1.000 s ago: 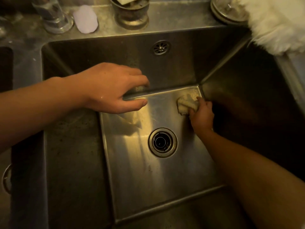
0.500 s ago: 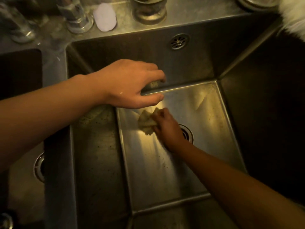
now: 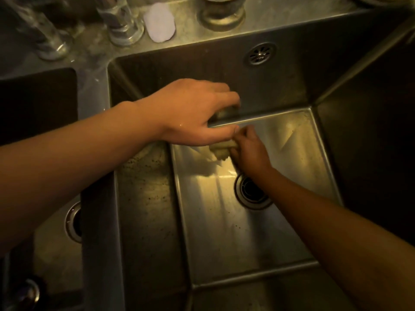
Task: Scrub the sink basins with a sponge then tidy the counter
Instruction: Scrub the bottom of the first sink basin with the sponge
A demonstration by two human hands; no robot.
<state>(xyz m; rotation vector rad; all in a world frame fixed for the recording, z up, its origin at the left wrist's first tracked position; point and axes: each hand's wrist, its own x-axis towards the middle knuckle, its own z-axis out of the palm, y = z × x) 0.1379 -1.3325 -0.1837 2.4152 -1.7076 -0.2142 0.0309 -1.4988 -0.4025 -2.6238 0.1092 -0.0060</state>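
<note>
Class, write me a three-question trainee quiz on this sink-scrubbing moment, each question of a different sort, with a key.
1. True or false: the right hand presses a sponge onto the basin floor.
2. Multiple choice: the drain of this basin is A) fully uncovered, B) partly hidden by the right forearm, C) plugged with a stopper.
3. Fill in: the pale oval soap bar lies on the ledge just to the right of the ____ base.

Key
1. True.
2. B.
3. Faucet.

The left hand hovers curled above the floor's far edge; what it holds, if anything, is unclear.
</note>
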